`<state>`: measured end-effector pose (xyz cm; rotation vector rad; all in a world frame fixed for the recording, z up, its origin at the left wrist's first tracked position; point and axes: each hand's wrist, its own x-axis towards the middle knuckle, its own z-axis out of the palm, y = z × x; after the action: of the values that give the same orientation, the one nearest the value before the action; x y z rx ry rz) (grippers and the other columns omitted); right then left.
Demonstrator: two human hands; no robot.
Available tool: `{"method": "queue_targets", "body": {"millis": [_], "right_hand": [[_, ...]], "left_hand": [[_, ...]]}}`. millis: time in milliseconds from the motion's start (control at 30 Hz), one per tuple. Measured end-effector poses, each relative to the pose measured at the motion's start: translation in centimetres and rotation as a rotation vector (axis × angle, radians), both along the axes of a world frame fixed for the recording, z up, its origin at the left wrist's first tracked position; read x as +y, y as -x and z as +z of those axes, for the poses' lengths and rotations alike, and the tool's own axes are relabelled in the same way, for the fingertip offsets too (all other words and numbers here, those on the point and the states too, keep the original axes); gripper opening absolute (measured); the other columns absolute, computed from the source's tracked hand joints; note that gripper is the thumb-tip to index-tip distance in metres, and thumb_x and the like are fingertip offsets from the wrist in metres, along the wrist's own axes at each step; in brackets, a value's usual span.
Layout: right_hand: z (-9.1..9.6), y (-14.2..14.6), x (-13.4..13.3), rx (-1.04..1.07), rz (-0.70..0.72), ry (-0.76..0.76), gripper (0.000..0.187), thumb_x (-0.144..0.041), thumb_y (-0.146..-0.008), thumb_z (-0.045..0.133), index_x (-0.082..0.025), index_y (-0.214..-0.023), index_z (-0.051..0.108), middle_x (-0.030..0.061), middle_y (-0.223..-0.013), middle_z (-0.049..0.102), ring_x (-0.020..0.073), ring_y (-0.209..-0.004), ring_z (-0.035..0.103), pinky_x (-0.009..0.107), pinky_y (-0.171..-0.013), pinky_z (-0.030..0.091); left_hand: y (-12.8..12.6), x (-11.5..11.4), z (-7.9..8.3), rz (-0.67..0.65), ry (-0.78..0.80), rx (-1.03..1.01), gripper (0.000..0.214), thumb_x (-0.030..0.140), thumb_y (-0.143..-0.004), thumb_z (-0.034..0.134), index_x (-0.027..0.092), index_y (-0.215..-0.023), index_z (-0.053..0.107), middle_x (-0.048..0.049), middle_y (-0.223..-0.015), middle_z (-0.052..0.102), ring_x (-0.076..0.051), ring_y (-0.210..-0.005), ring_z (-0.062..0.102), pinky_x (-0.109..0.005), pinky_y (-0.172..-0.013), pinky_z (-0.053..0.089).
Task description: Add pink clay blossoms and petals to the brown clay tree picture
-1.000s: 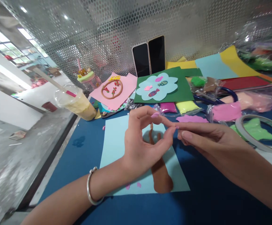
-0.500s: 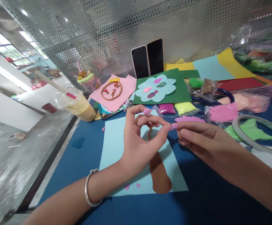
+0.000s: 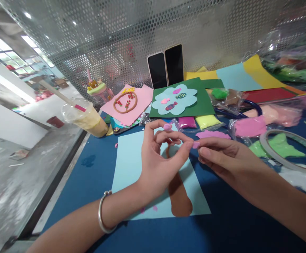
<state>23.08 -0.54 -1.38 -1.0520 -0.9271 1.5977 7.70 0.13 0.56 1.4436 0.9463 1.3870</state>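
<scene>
A small piece of pink modelling clay (image 3: 195, 144) is between my two hands, above the light blue paper's right side. My left hand (image 3: 162, 160) pinches its left end between thumb and a finger, the index finger raised and bent. A second pink clay bit (image 3: 167, 126) sits at the index fingertip. My right hand (image 3: 221, 154) grips the other end with closed fingertips. Below, the light blue paper (image 3: 128, 165) carries a brown clay trunk shape (image 3: 179, 198), its upper part mostly hidden by my left hand. Pink flecks (image 3: 155, 208) lie near the paper's lower edge.
A drink cup (image 3: 89, 119) stands at the left edge of the blue table. Two phones (image 3: 165, 66) lean on the perforated metal panel. A tape roll (image 3: 267, 149), green clay (image 3: 284, 146) and bagged pink clay (image 3: 250, 125) lie right; flattened pink clay (image 3: 213, 135) lies behind my right hand.
Both hands keep hold of the pink clay piece and have shifted only slightly. More of the piece shows between my fingertips. Everything on the table stays in place.
</scene>
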Motion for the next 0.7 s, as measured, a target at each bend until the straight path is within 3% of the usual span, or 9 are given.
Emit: {"method": "queue_targets", "body": {"millis": [267, 500, 700], "right_hand": [[-0.18, -0.06, -0.28, -0.052, -0.045, -0.001, 0.021, -0.037, -0.052, 0.09, -0.03, -0.067, 0.077, -0.0049, -0.067, 0.067, 0.0073, -0.065, 0.056, 0.011, -0.06, 0.047], [0.37, 0.27, -0.16, -0.052, -0.09, 0.001, 0.024, -0.037, -0.047, 0.091, -0.029, -0.067, 0.078, -0.0023, -0.061, 0.063, 0.0111, -0.06, 0.052, 0.02, -0.056, 0.048], [0.63, 0.41, -0.12, -0.025, -0.057, 0.003, 0.022, -0.033, -0.05, 0.09, -0.027, -0.067, 0.078, -0.0018, -0.063, 0.064, 0.0111, -0.062, 0.054, 0.02, -0.059, 0.048]], "left_hand": [[-0.18, -0.2, -0.06, 0.02, 0.014, 0.015, 0.039, 0.016, -0.078, 0.068, 0.026, -0.097, 0.036, 0.0055, -0.073, 0.067, -0.014, -0.072, 0.058, -0.033, -0.075, 0.045], [-0.1, -0.19, -0.07, 0.017, 0.01, -0.024, 0.038, 0.017, -0.079, 0.068, 0.025, -0.099, 0.037, 0.0049, -0.076, 0.065, -0.013, -0.074, 0.059, -0.03, -0.075, 0.046], [-0.22, -0.22, 0.0, 0.006, 0.027, -0.028, 0.037, 0.017, -0.079, 0.07, 0.025, -0.097, 0.038, 0.0055, -0.073, 0.064, -0.013, -0.071, 0.062, -0.028, -0.069, 0.046]]}}
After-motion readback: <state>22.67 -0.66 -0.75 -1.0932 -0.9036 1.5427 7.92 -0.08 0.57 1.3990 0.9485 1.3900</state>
